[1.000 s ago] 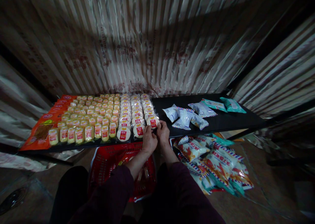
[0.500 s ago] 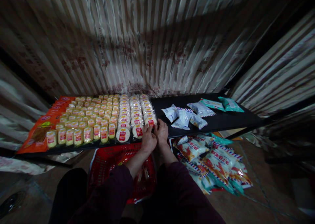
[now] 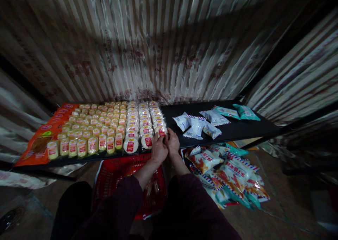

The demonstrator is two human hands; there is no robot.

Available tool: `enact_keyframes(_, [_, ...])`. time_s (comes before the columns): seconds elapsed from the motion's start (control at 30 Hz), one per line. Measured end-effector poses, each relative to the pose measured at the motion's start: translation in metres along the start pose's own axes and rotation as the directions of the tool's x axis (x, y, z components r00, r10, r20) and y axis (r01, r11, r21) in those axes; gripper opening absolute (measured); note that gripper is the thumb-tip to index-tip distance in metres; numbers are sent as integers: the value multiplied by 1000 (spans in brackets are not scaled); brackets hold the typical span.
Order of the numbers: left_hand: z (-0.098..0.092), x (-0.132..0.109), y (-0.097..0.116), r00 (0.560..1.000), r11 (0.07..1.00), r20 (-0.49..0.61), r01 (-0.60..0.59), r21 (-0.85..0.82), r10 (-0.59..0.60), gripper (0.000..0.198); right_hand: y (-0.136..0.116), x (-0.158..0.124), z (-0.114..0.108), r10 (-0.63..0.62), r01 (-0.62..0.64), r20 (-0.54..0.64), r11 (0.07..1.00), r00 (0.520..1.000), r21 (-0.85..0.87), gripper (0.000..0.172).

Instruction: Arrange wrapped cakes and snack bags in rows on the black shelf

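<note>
On the black shelf, three columns of round white rice cracker packets [image 3: 131, 145] with red labels overlap from back to front. Both of my hands meet at the front end of the rightmost column. My left hand [image 3: 158, 151] has its fingers bent against the rice cracker packet [image 3: 161, 130] there. From the right side, my right hand [image 3: 172, 143] closes in on the same spot, its fingers curled and partly hidden. The two hands nearly touch, and they cover the lower part of that column's front.
Left of the crackers stand rows of small yellow packaged cakes [image 3: 93, 145] and orange bags [image 3: 39, 145]. Silver-white snack bags [image 3: 195, 126] and teal bags [image 3: 246, 112] lie on the right. Below are a red basket [image 3: 105, 183] and a heap of snack bags [image 3: 232, 173].
Both hands stay at the front of the rightmost cracker column with barely any movement. The whole view has shifted slightly.
</note>
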State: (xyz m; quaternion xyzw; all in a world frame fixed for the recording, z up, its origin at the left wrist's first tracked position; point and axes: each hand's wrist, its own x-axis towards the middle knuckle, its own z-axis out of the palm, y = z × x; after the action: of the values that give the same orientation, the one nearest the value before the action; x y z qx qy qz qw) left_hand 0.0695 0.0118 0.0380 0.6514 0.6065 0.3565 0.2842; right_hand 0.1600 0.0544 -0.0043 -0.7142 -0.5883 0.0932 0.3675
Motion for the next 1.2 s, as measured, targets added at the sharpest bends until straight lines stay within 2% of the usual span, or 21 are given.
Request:
enact_keyframes(0.2, [0,1,1,1000,1000,8,8,24,-9,48,3,0,1,-3,3,15,1000,1000,1,42])
enact_keyframes(0.4, [-2,-2,-1,999,999,4,-36,13,36,47,9,-6,6,-44,48,-70,997,997,61,41])
enact_keyframes(0.77, [-2,-7,-2,997,997,4,-80,21,80,38,10,-21,0,-93,105,-125,989,988,99,42])
enact_keyframes(0.97, [-1,-7,-3,995,994,10,-99,55,99,35,8,-22,-6,-161,167,-107,985,981,49,42])
enact_keyframes(1.1, [1,-5,-7,996,996,-16,-89,15,90,42,5,-15,-7,-259,261,-56,965,964,23,45])
enact_keyframes(1.2, [3,-5,-9,996,996,-31,-85,5,85,51,7,-12,-4,-284,285,-29,958,958,25,45])
